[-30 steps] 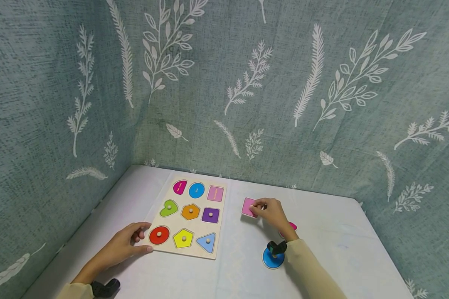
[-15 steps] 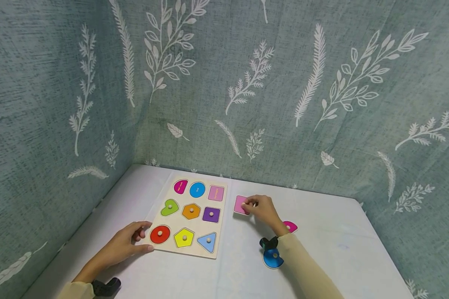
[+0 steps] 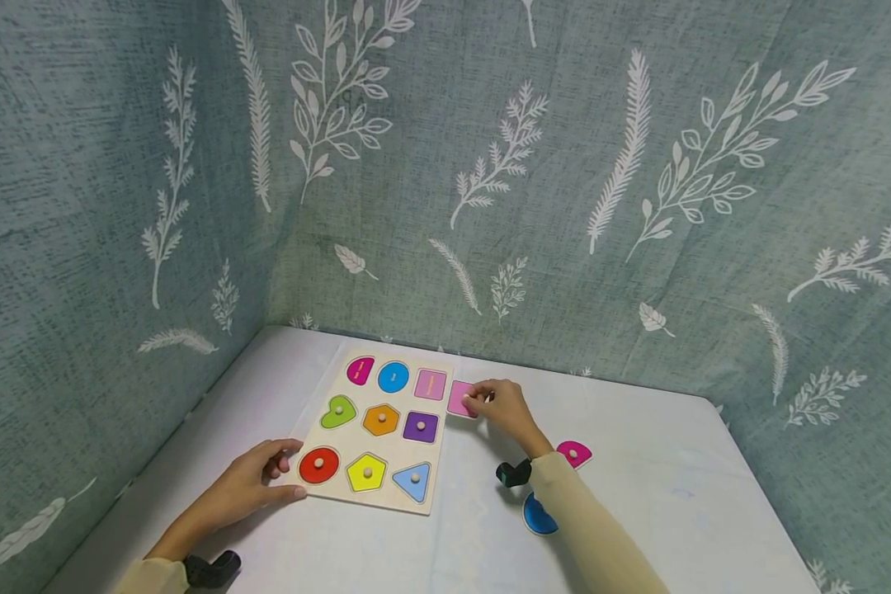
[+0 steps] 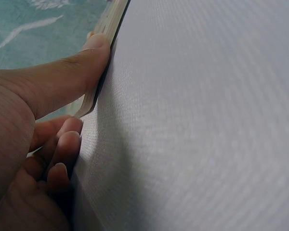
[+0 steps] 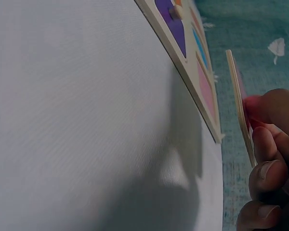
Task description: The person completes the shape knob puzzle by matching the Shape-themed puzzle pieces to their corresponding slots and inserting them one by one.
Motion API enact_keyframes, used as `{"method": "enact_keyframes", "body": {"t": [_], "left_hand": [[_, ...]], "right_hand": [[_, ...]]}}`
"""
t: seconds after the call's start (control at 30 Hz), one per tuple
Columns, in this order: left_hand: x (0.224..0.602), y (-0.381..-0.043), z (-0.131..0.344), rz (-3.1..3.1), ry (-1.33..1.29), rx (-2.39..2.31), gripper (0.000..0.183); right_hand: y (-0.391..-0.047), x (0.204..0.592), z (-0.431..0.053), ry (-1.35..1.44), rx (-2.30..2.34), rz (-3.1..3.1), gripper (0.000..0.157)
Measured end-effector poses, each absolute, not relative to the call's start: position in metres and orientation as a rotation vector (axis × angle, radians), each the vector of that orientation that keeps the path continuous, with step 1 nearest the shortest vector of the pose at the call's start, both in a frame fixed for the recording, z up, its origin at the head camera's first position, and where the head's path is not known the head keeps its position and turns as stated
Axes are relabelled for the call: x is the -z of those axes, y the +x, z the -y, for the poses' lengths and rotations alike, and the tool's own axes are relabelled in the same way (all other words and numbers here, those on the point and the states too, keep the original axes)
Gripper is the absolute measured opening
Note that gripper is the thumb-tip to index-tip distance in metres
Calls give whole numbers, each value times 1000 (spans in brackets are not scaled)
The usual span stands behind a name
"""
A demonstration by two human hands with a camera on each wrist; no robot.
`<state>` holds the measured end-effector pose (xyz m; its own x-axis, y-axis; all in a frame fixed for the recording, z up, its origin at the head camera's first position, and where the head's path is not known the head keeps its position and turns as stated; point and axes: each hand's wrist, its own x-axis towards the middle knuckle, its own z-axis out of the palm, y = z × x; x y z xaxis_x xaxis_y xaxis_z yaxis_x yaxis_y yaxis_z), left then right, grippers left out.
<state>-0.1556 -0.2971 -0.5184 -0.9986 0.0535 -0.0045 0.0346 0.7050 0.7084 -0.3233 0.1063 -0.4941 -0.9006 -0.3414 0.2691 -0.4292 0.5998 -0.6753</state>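
My right hand (image 3: 502, 406) pinches a pink square puzzle piece (image 3: 459, 399) by its knob. The piece is raised off the table at the right edge of the wooden puzzle board (image 3: 349, 438), close to the pink square recess (image 3: 430, 384). In the right wrist view the piece (image 5: 239, 106) shows edge-on, above the cloth. My left hand (image 3: 247, 483) grips the board's near left corner. Its thumb (image 4: 89, 57) lies along the near edge in the left wrist view, the other fingers curled by the corner.
Knobbed red, yellow, light blue, green, orange and purple pieces sit in the board. A magenta half-round piece (image 3: 574, 454) and a blue round piece (image 3: 539, 515), partly covered by the right sleeve, lie on the white cloth. Leaf-patterned fabric (image 3: 535, 247) hangs behind and left.
My right hand has moved left with the pink square piece, from well right of the board to its edge. The magenta piece has come into fuller view. The left hand stays in place.
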Motion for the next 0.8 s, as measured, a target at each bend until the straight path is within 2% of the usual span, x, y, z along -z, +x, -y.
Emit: {"method": "enact_keyframes", "body": {"t": [0.8], "left_hand": [[518, -156, 297, -2856, 61, -1193, 84]], "right_hand": [[-337, 498, -77, 684, -1186, 2748, 9]]}}
